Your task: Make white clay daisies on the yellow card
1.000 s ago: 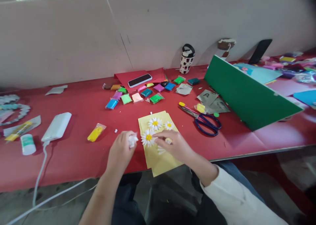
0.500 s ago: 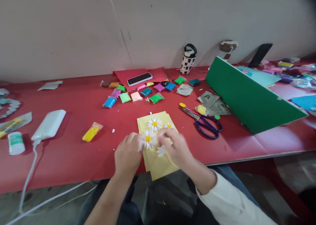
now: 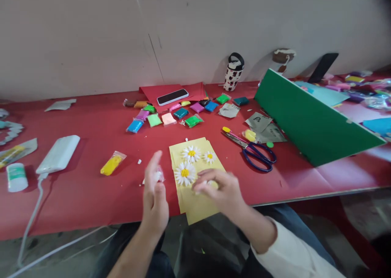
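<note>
My left hand [image 3: 155,200] is raised on edge over the table, fingers stretched out and thumb apart from them. Just behind it lies a clear packet of white clay [image 3: 159,175], partly hidden. Over the yellow card [image 3: 198,209], my right hand [image 3: 221,188] has bent fingers pinched toward the thumb; whatever is between the tips is too small to make out. White daisies with yellow centres lie on the card: one at the top [image 3: 191,153], a smaller one at the right [image 3: 209,157] and one at the left [image 3: 185,173]. My right hand mostly covers another flower.
Right of the card lie scissors [image 3: 258,156] and a yellow-tipped tool [image 3: 226,129]. Several colored clay packets [image 3: 181,113] and a phone [image 3: 172,97] are farther back. A green board [image 3: 311,123] leans at the right. A yellow clay packet [image 3: 112,165] and white power bank [image 3: 59,154] are left.
My left hand has drawn back left from the left daisy and its fingers have straightened. The white clay packet now shows beside it. My right hand has moved slightly down, uncovering the small right daisy.
</note>
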`<state>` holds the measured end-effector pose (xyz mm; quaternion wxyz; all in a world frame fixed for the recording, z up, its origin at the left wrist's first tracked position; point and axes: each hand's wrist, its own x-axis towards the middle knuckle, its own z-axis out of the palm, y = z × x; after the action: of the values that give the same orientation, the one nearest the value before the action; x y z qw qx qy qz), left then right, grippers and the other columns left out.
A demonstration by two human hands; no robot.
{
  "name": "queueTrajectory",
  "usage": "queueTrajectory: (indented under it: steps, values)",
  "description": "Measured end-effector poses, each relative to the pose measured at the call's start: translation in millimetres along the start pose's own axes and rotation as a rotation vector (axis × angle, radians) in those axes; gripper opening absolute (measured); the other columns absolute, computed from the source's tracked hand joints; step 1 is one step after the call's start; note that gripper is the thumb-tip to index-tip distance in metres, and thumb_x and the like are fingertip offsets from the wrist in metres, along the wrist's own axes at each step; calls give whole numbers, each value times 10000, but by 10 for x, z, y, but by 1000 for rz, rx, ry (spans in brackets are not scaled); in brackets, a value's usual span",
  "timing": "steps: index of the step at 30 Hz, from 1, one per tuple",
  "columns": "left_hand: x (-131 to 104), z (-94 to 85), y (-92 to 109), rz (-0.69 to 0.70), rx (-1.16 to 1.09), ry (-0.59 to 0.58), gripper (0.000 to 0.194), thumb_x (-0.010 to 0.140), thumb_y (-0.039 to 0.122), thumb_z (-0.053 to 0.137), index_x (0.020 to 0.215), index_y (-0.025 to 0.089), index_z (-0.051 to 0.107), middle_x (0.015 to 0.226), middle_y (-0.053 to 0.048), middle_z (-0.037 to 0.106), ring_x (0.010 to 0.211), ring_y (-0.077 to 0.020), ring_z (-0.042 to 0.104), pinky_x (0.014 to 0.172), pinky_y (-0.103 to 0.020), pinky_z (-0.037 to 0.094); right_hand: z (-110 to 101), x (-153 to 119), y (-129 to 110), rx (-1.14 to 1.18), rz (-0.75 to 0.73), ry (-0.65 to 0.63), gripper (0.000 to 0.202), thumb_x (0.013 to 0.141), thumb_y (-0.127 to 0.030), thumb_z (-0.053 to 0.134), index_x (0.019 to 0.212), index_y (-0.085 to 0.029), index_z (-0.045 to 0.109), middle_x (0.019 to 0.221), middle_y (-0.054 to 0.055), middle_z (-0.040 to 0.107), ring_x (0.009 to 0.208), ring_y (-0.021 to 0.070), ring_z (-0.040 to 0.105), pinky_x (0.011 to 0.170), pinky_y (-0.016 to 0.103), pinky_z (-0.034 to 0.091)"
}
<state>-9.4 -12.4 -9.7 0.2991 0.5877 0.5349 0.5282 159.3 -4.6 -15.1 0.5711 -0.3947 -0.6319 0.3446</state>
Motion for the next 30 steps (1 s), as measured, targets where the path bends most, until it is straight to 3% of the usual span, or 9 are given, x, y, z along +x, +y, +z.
queueTrajectory:
  steps: [3, 5, 7, 10, 14, 16, 19, 24, 30]
  values:
    - [-52, 197, 173, -526, -795, -269, 762, 880, 743, 158, 1440, 283, 395, 1522, -66, 400, 1406, -280, 359, 1132, -438, 336, 167, -103, -57, -314, -493, -207, 133, 921, -285, 572, 959, -259, 697, 991, -35, 769, 1018, 123, 690, 1056, 298, 449]
    - [-26, 238, 208, -701, -1032, -305, 703, 903, 705, 209, 1422, 289, 433, 1503, -49, 432, 1413, -271, 350, 1141, -425, 337, 227, -135, -66, -536, -609, -228, 248, 940, -259, 506, 1139, -251, 655, 1227, -37, 683, 1241, 131, 565, 1182, 321, 295]
    - [36, 224, 190, -697, -1124, -189, 641, 914, 679, 234, 1399, 327, 461, 1489, -3, 455, 1423, -251, 332, 1159, -425, 320, 258, -160, -63, -677, -615, -237, 330, 925, -255, 486, 1223, -208, 618, 1315, -19, 621, 1333, 152, 475, 1232, 365, 176]
    - [113, 183, 138, -612, -1163, -39, 629, 904, 695, 222, 1348, 359, 516, 1486, 50, 453, 1435, -232, 307, 1167, -440, 314, 284, -204, -55, -661, -717, -367, 375, 924, -274, 430, 1240, -184, 611, 1332, -25, 605, 1371, 149, 425, 1238, 387, 155]
    - [113, 154, 110, -632, -1150, -68, 627, 901, 694, 225, 1328, 357, 536, 1496, 63, 433, 1457, -235, 250, 1162, -458, 322, 268, -224, -39, -672, -706, -399, 444, 946, -479, 420, 1282, -235, 579, 1385, -45, 554, 1406, 180, 373, 1243, 422, 34]
    - [101, 134, 99, -606, -1117, -80, 636, 905, 694, 205, 1343, 357, 519, 1497, 60, 432, 1463, -244, 231, 1158, -483, 324, 240, -218, -31, -729, -633, -344, 395, 928, -425, 489, 1262, -244, 595, 1307, -21, 628, 1357, 191, 450, 1235, 430, -29]
    - [95, 104, 72, -574, -1110, -61, 674, 897, 713, 183, 1363, 343, 501, 1495, 48, 437, 1457, -253, 249, 1152, -480, 335, 224, -224, -20, -637, -693, -366, 330, 928, -352, 464, 1198, -278, 639, 1195, -43, 698, 1287, 177, 531, 1238, 426, -14]
    - [80, 94, 62, -644, -1160, -82, 695, 897, 713, 162, 1362, 324, 502, 1484, 30, 455, 1450, -262, 266, 1145, -476, 339, 259, -224, 9, -677, -631, -334, 378, 923, -436, 497, 1210, -232, 634, 1237, -15, 677, 1291, 211, 524, 1225, 442, -67]
    - [68, 151, 87, -636, -1191, -55, 692, 891, 714, 221, 1340, 286, 527, 1492, 10, 450, 1436, -244, 302, 1171, -422, 297, 286, -234, -4, -727, -675, -376, 408, 922, -514, 477, 1246, -304, 611, 1333, -2, 616, 1365, 198, 433, 1215, 424, -57]
